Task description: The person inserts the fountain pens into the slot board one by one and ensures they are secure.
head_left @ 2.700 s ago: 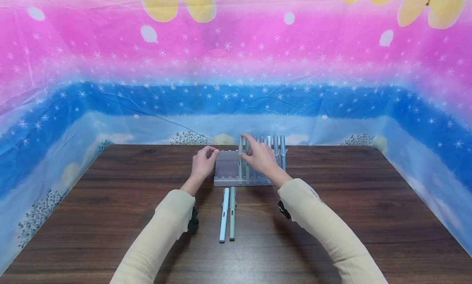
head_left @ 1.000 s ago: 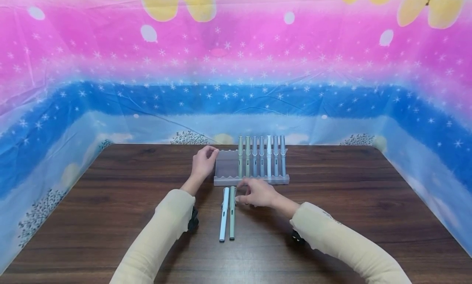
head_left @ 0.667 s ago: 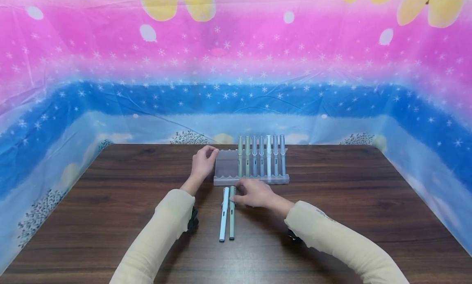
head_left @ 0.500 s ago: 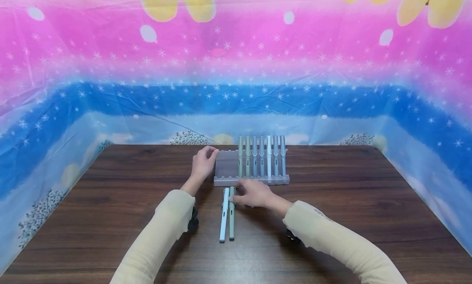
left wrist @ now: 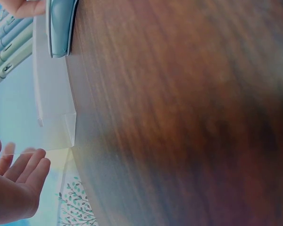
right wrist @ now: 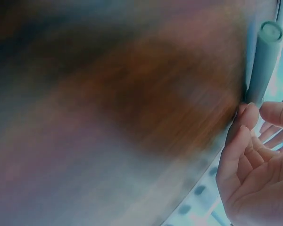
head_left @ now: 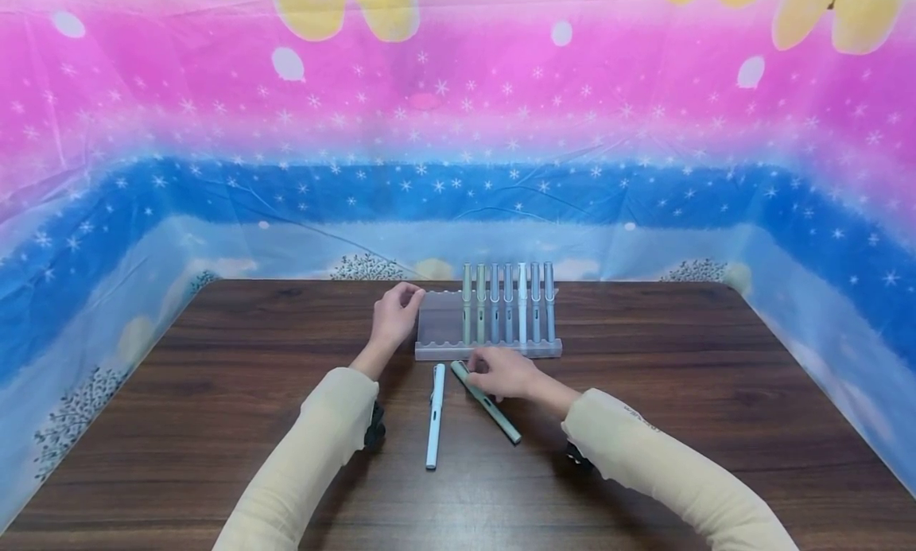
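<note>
My right hand [head_left: 504,374] pinches a green capped pen [head_left: 494,412] near its upper end, between thumb and fingers. The pen slants away to the lower right, low over the table; in the right wrist view its round end [right wrist: 272,31] points up past the fingertips. To its left lies a pale blue pen [head_left: 435,424], pointing front to back. At the back, my left hand [head_left: 393,316] holds the left edge of a clear ridged pen rack [head_left: 440,320], thumb on one side and fingers [left wrist: 35,172] on the other.
Several pens [head_left: 509,304] in green, grey-blue and white stand side by side in the right part of the rack, clips forward. The brown wooden table [head_left: 286,455] reaches back to a patterned cloth backdrop [head_left: 458,193].
My right hand has come down from the rack to the green pen, gripped it and swung its near end to the right, away from the pale blue pen. My left hand stays put.
</note>
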{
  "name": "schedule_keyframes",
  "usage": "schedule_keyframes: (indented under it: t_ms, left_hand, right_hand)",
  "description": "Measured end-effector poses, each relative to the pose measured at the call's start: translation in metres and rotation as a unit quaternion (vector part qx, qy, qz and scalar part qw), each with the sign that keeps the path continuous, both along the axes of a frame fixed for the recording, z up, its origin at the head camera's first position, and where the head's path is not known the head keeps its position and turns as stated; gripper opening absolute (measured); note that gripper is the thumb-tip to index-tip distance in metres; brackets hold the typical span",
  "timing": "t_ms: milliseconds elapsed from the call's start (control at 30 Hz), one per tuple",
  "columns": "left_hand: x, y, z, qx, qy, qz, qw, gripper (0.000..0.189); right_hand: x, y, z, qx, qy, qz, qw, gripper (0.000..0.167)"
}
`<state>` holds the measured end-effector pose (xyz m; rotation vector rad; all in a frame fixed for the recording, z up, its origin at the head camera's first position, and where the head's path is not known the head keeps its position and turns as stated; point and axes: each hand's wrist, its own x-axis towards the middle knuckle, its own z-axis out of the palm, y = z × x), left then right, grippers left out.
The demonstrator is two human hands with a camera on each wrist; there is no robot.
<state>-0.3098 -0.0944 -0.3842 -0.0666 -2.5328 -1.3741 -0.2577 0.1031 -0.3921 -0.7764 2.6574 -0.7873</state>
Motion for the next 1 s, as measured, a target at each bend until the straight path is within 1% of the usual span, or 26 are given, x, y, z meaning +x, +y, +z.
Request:
schedule_keyframes:
  t_ms: [100, 300, 433, 567, 700, 833, 1000]
  left_hand:
    - [0.000, 0.000, 0.000, 0.000, -0.002, -0.001, 1.0000, 0.027]
    - [0.000, -0.001, 0.000, -0.001, -0.002, -0.002, 1.0000, 0.028]
    - [0.000, 0.000, 0.000, -0.002, -0.005, 0.000, 1.0000, 0.028]
    - [0.000, 0.000, 0.000, -0.003, -0.005, 0.002, 1.0000, 0.028]
    - [-0.001, 0.000, 0.000, -0.003, -0.002, 0.004, 1.0000, 0.028]
    - [-0.001, 0.000, -0.001, -0.001, 0.002, 0.002, 1.0000, 0.026]
    - [-0.001, 0.000, 0.000, -0.002, 0.000, 0.002, 1.0000, 0.027]
  right_hand:
    - [-0.001, 0.003, 0.000, -0.001, 0.002, 0.002, 1.0000, 0.010]
    - [-0.003, 0.005, -0.002, -0.004, 0.010, -0.005, 0.9999, 0.014]
    - [-0.004, 0.002, -0.003, 0.005, 0.017, -0.011, 0.9998, 0.015]
    - [-0.005, -0.001, -0.003, 0.016, 0.020, -0.007, 0.9996, 0.025]
    - [-0.005, -0.004, -0.002, 0.012, 0.009, 0.001, 0.9999, 0.036]
    - [-0.005, -0.005, -0.003, 0.005, -0.003, 0.006, 1.0000, 0.041]
    - [-0.005, -0.007, -0.003, 0.019, -0.009, 0.006, 0.9998, 0.046]
